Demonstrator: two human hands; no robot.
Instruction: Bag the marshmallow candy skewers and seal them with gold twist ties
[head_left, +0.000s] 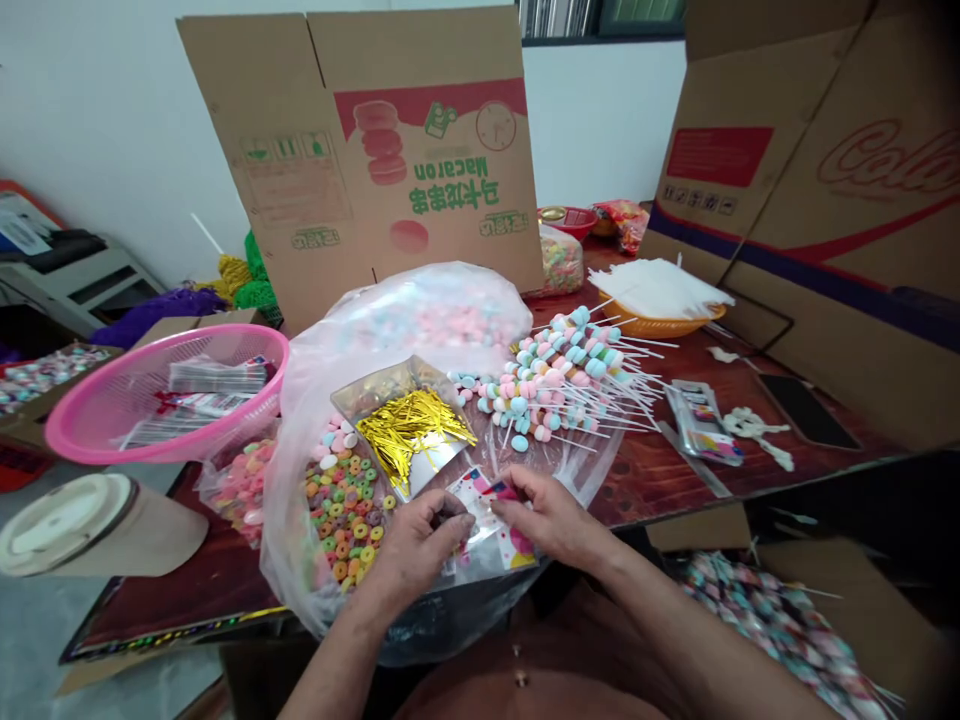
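Observation:
My left hand [420, 545] and my right hand [547, 515] meet at the near table edge, both with fingers pinched on a small printed cellophane bag [487, 520] with red and pink marks. Just beyond lies a clear pack of gold twist ties [412, 425]. Coloured ring candies [345, 510] fill a big clear plastic bag [300, 400] to the left. Several marshmallow skewers [562, 375] with pink, blue and white pieces lie piled behind my right hand.
A pink basket [97, 420] with packets stands at the left. An orange tray of white sticks [660, 295] sits at the back right, a phone [806, 410] lies to the right. Cardboard boxes [375, 140] wall the back and right. More candy [780, 620] lies below on the right.

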